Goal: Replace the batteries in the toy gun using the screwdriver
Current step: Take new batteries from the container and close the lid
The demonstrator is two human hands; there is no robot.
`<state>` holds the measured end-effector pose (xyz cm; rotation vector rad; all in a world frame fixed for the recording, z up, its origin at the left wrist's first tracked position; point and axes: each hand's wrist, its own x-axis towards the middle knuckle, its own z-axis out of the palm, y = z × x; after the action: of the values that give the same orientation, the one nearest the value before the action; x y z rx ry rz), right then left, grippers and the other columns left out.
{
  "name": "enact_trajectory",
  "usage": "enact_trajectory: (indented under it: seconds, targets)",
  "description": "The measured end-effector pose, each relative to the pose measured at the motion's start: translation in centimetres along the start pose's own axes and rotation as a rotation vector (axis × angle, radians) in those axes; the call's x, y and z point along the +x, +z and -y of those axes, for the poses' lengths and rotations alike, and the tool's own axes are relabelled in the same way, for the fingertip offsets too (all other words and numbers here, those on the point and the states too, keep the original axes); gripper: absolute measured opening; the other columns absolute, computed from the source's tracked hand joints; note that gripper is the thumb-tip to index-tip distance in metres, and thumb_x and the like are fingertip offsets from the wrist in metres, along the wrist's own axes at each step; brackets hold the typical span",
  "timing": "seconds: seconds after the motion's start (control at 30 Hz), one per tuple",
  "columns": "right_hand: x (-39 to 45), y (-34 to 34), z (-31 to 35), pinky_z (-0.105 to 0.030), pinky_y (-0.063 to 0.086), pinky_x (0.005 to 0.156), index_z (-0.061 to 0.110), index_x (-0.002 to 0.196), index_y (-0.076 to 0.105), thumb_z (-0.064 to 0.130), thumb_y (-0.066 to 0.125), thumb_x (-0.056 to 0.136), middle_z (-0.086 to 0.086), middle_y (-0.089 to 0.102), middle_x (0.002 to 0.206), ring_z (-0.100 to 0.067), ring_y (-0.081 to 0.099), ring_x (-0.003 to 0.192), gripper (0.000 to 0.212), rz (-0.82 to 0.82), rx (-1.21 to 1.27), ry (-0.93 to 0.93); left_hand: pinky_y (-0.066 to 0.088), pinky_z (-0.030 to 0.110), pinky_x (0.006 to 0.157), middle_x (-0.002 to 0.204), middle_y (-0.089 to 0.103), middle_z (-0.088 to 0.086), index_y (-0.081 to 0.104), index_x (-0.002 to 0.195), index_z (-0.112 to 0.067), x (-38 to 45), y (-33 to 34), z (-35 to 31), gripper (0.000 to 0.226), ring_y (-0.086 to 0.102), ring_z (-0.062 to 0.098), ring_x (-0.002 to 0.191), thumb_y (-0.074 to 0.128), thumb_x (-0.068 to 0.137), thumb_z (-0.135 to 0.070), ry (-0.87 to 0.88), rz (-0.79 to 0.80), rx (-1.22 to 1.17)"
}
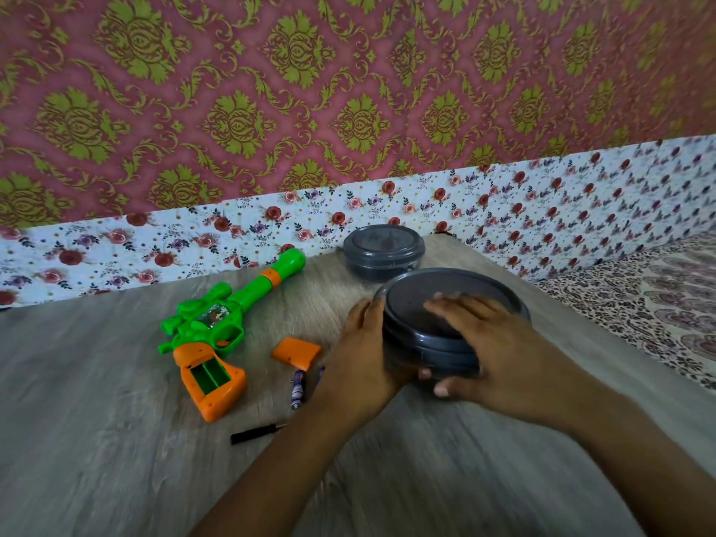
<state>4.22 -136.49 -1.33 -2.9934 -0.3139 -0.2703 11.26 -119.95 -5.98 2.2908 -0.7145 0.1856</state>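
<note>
At the centre-right of the wood-grain table (97, 439), two hands hold a round dark grey container (445, 327) with its lid on. The left hand (364, 354) curls around the container's wall at its nine o'clock side, thumb up by the rim and fingertips wrapping underneath. The right hand (499, 346) lies over the lid from about four o'clock, fingers spread across the top and thumb pressed against the lower wall, so both hands are grasping the same container. Whether the container rests on the table or is lifted slightly I cannot tell.

At twelve o'clock from it, just behind and close to touching, sits a second, smaller grey container (383, 251), also lidded.

Toward nine o'clock, well apart from the hands, the green and orange toy gun (221, 327) lies flat on the table, barrel pointing to about one o'clock. Its orange grip faces up with the battery compartment (211, 375) open and showing green inside. The orange compartment cover (296, 352) lies loose between the gun and the left hand. Just at six o'clock of the cover, two batteries (298, 389) lie side by side, one partly hidden by the left wrist. A small black screwdriver (255, 433) lies near the left forearm, at six o'clock from the batteries.
</note>
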Motion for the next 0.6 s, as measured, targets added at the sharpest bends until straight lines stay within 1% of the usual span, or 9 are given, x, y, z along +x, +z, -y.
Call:
enact_trajectory:
  seconds: [0.07, 0.1, 0.13, 0.27, 0.33, 0.4, 0.47, 0.53, 0.6]
  targets:
    - [0.4, -0.3, -1.5, -0.037, 0.002, 0.12, 0.028, 0.148, -0.002, 0.064, 0.063, 0.069, 0.008, -0.003, 0.158, -0.012, -0.003, 0.145, 0.109, 0.154, -0.112, 0.033, 0.006, 0.021, 0.115, 0.159, 0.0, -0.004, 0.008, 0.151, -0.021, -0.2, -0.4, -0.3, 0.108, 0.0, 0.012, 0.146, 0.076, 0.07, -0.045, 0.095, 0.086, 0.17]
    - [0.5, 0.0, -2.1, -0.038, -0.001, 0.119, 0.028, 0.147, -0.007, 0.065, 0.064, 0.068, 0.007, -0.007, 0.158, -0.012, -0.006, 0.145, 0.112, 0.186, -0.146, 0.032, 0.001, 0.025, 0.118, 0.159, -0.006, -0.007, 0.004, 0.151, -0.023, -0.1, -0.5, -0.5, 0.106, -0.007, 0.011, 0.146, 0.072, 0.073, -0.047, 0.154, 0.124, 0.27]
    - [0.6, 0.2, -2.4, -0.038, -0.002, 0.119, 0.027, 0.147, -0.008, 0.064, 0.064, 0.069, 0.006, -0.007, 0.158, -0.012, -0.005, 0.145, 0.113, 0.192, -0.158, 0.023, -0.001, 0.027, 0.12, 0.16, -0.005, -0.007, 0.004, 0.151, -0.024, 0.0, -0.5, -0.7, 0.101, -0.009, 0.01, 0.146, 0.069, 0.077, -0.047, 0.203, 0.156, 0.338]
    - [0.3, 2.1, -3.8, -0.034, 0.001, 0.117, 0.027, 0.148, 0.005, 0.069, 0.058, 0.07, 0.006, 0.007, 0.158, -0.014, 0.007, 0.145, 0.103, 0.062, -0.148, -0.063, -0.002, 0.02, 0.117, 0.159, 0.012, -0.007, 0.017, 0.149, -0.025, 0.3, -0.4, -0.9, 0.078, 0.004, 0.009, 0.147, 0.062, 0.087, -0.033, 0.273, 0.174, 0.326]
    - [0.2, 2.7, -4.4, -0.033, 0.006, 0.114, 0.025, 0.147, 0.017, 0.077, 0.044, 0.069, 0.003, 0.022, 0.155, -0.017, 0.019, 0.143, 0.098, 0.006, -0.131, -0.081, -0.004, 0.015, 0.113, 0.158, 0.015, -0.007, 0.019, 0.149, -0.025, 0.2, -0.3, -0.7, 0.074, 0.009, 0.009, 0.146, 0.06, 0.088, -0.032, 0.304, 0.149, 0.321]
    - [0.2, 3.3, -4.8, -0.04, 0.018, 0.11, 0.019, 0.143, 0.031, 0.081, 0.03, 0.072, -0.003, 0.039, 0.148, -0.023, 0.037, 0.136, 0.094, -0.054, -0.164, -0.105, -0.004, 0.014, 0.111, 0.158, 0.018, -0.006, 0.021, 0.148, -0.024, 0.2, 0.0, -0.4, 0.071, 0.013, 0.01, 0.146, 0.058, 0.089, -0.031, 0.316, 0.135, 0.347]
    - [0.2, 3.6, -4.8, -0.045, 0.029, 0.102, 0.014, 0.135, 0.041, 0.077, 0.017, 0.08, -0.007, 0.053, 0.137, -0.025, 0.051, 0.125, 0.087, -0.089, -0.218, -0.117, 0.01, 0.022, 0.113, 0.151, 0.036, 0.001, 0.037, 0.143, -0.018, 0.1, 0.1, -0.4, 0.066, 0.033, 0.017, 0.14, 0.062, 0.084, -0.029, 0.315, 0.095, 0.395]
    - [0.0, 3.9, -4.7, -0.047, 0.032, 0.099, 0.013, 0.132, 0.043, 0.074, 0.012, 0.083, -0.008, 0.056, 0.133, -0.025, 0.054, 0.121, 0.084, -0.095, -0.235, -0.111, 0.033, 0.035, 0.104, 0.132, 0.059, 0.007, 0.056, 0.128, -0.012, 0.0, 0.3, -0.2, 0.065, 0.058, 0.023, 0.12, 0.064, 0.068, -0.033, 0.335, 0.073, 0.47]
    - [0.0, 4.2, -4.9, -0.049, 0.031, 0.098, 0.013, 0.131, 0.043, 0.073, 0.012, 0.084, -0.008, 0.057, 0.132, -0.025, 0.055, 0.121, 0.082, -0.085, -0.26, -0.111, 0.046, 0.037, 0.095, 0.122, 0.066, 0.005, 0.063, 0.12, -0.013, 0.2, 0.6, 0.1, 0.065, 0.065, 0.021, 0.11, 0.063, 0.06, -0.038, 0.34, 0.07, 0.531]
